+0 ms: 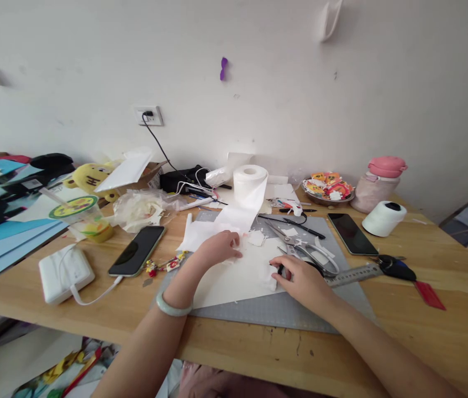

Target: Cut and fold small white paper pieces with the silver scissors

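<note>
My left hand [222, 247] rests low over a large white sheet [221, 287], its fingers curved and apart, touching the paper near small scraps. My right hand [302, 276] is closed in a pinch around a small black object [282, 270], mostly hidden by the fingers. Right beside those fingertips lies a crumpled white piece [268, 277]; whether the hand touches it I cannot tell. Behind the sheet stands a paper roll [250, 188], its loose end trailing toward my left hand. Scissors [308, 254] and a torn white scrap [257, 237] lie between and beyond the hands.
Under the sheet is a grey cutting mat [250, 318]. A steel ruler [353, 275], keys [397, 268], a thread cone [384, 218] and a phone [352, 234] lie to the right. Leftward are another phone [137, 251], a white power bank [66, 273] and a drink cup [88, 218].
</note>
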{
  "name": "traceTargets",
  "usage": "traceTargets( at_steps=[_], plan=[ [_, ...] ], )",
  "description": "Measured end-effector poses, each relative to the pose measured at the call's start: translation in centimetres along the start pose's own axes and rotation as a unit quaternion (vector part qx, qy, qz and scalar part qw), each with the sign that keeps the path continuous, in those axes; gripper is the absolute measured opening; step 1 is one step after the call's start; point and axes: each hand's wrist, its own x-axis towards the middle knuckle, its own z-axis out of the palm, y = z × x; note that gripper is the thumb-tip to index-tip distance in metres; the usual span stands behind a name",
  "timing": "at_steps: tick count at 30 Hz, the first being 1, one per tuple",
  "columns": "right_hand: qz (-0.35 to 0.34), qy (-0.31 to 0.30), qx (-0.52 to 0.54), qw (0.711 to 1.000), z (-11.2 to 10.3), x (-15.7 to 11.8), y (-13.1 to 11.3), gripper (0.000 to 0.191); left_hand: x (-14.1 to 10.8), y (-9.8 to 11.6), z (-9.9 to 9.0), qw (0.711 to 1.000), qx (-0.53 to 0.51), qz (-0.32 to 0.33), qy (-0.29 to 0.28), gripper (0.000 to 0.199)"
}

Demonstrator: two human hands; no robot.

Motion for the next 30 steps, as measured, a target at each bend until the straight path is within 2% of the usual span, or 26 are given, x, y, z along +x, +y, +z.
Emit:
traceTargets(
  at_steps=[2, 4, 8, 16, 22, 30],
  plan=[
    [-0.012, -0.001, -0.004, 1.000, 0.1, 0.0, 0.1, 0.022, 0.1, 0.1, 0.3, 1.000, -0.023, 0.011, -0.003, 0.008],
    [-0.023, -0.001, -0.010, 1.000, 0.2, 0.0, 0.2, 0.022, 0.1, 0.2, 0.4, 0.999, -0.040, 0.016, -0.001, 0.003],
    [-0.036, -0.006, -0.021, 0.999, 0.2, 0.0, 0.3, 0.021, 0.0, 0.3, 0.3, 0.997, -0.080, 0.010, 0.015, 0.003],
    [-0.060, -0.004, -0.016, 0.998, 0.2, -0.1, 0.3, 0.017, 0.0, 1.2, 0.3, 0.977, -0.210, -0.031, -0.009, 0.010],
    [-0.065, -0.003, -0.023, 0.998, 0.2, 0.0, 0.1, 0.018, 0.0, 2.2, 0.3, 0.930, -0.358, -0.070, 0.056, 0.011],
    [-0.067, 0.004, -0.033, 0.997, 0.1, -0.1, 0.2, 0.017, 0.0, 1.6, 0.4, 0.912, -0.397, -0.104, 0.013, 0.017]
  ],
)
